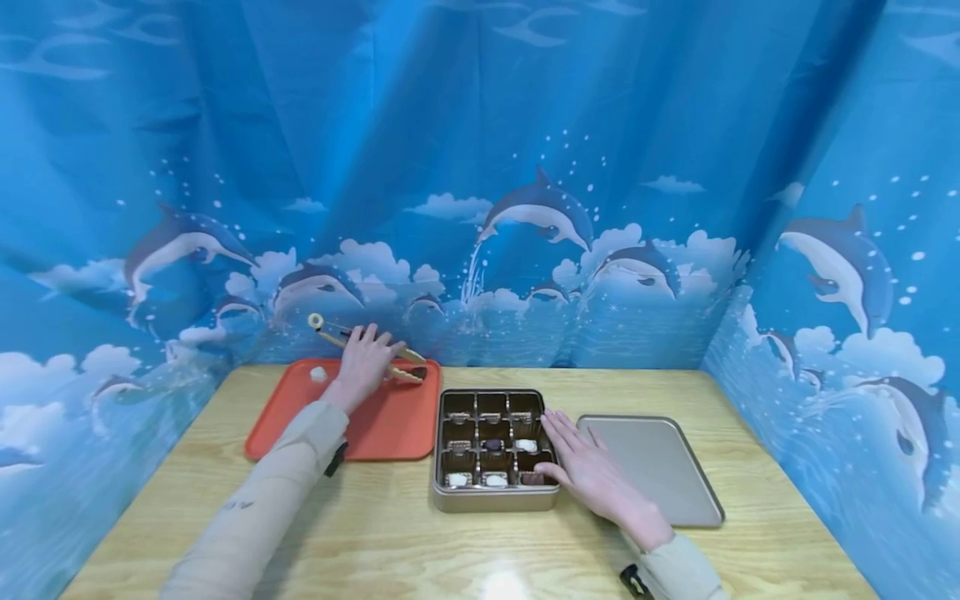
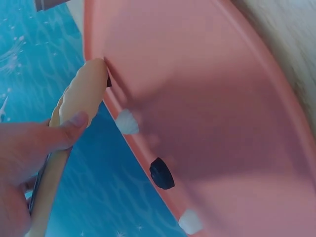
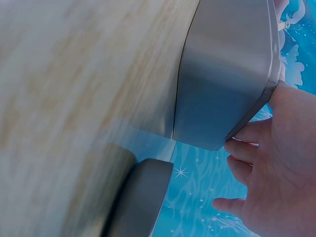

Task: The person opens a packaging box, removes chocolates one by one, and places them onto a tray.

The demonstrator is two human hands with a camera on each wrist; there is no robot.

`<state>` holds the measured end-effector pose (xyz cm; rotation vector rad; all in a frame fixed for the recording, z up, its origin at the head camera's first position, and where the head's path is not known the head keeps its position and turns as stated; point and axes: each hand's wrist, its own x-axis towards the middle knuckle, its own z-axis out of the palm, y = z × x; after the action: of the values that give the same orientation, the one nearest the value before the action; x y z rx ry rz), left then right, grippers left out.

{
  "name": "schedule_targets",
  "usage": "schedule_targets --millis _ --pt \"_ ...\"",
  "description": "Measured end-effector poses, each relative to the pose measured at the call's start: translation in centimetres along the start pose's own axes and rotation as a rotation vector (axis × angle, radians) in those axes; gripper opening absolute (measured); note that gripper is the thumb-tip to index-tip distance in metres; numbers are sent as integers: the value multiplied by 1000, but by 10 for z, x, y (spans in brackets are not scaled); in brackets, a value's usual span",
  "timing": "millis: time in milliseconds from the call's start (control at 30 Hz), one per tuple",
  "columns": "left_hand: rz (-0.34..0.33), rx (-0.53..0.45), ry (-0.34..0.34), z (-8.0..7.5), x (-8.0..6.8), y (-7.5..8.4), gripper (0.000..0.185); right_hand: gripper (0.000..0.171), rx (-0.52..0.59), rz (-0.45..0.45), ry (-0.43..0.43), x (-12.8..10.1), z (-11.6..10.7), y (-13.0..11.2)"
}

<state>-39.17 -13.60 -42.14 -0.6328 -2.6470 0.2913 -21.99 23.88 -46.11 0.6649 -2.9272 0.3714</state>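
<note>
Tin (image 1: 495, 500) holds chocolates; left hand (image 1: 365, 360) grips tongs (image 1: 330, 333) over tray (image 1: 390, 425).

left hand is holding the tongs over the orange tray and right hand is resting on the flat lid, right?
Not quite. The left hand does grip the tongs over the orange tray, but the right hand rests on the right edge of the compartment tin, not on the flat lid, which lies untouched beside it. The head view shows this.
</note>
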Motion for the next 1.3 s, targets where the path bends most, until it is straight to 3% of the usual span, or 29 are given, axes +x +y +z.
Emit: schedule_targets --millis 333,633,967,1300 --pt "-30 -124 132 -12 -28 0 64 76 4 1 -1 0 1 2" --pt "-8 -147 144 -33 -53 13 71 75 9 0 15 -3 1 4" --pt "114 -161 207 -64 -66 33 72 76 10 6 18 -3 1 2" --pt "275 -118 275 -83 -61 58 69 76 -7 -16 31 -1 1 0"
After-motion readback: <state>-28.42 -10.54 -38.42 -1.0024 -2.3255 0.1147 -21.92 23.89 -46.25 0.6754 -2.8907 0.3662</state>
